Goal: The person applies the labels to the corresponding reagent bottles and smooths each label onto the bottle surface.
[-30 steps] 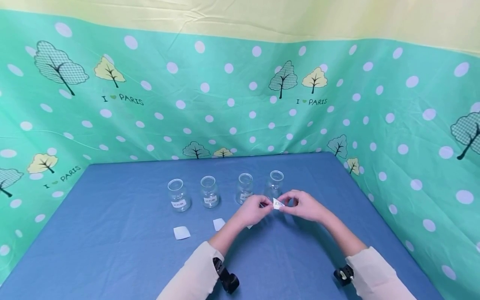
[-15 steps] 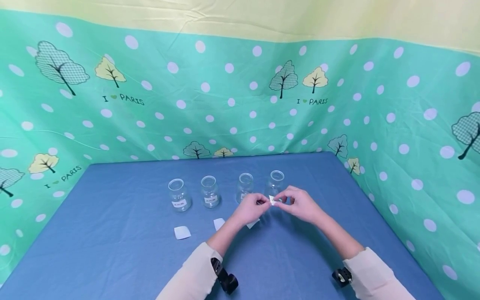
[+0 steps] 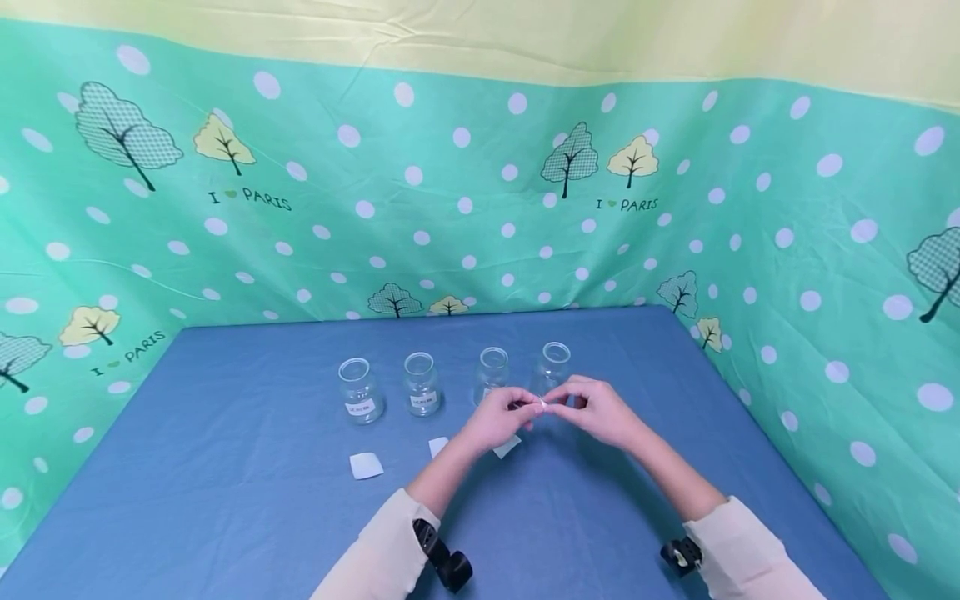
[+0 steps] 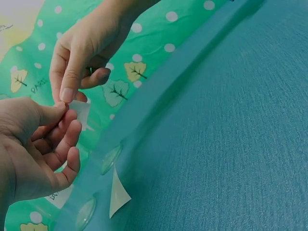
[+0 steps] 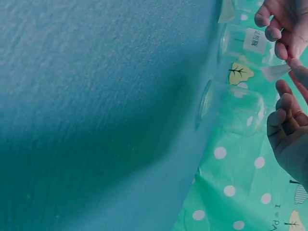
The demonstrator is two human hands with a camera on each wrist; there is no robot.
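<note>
My left hand (image 3: 501,419) and right hand (image 3: 600,410) meet fingertip to fingertip. Between thumb and forefinger each pinches a small white sticker label (image 4: 81,110), which appears edge-on in the head view and sticks out past the fingertips in both wrist views. Just behind the hands stands the rightmost glass jar (image 3: 555,360), partly covered by my right hand; its glass shows no label in the right wrist view. Another glass jar (image 5: 243,42), bearing a printed white label (image 5: 255,41), is beside my left hand.
Two more labelled glass jars, the far left one (image 3: 361,387) and its neighbour (image 3: 422,379), stand in the same row. Pieces of white paper lie in front: one at left (image 3: 366,466), one partly behind my left forearm (image 3: 437,446), one below my left hand (image 3: 507,447).
The label has turned from showing its face to edge-on between my fingertips. My hands have drawn slightly left and closer together, uncovering more of the paper below my left hand.
</note>
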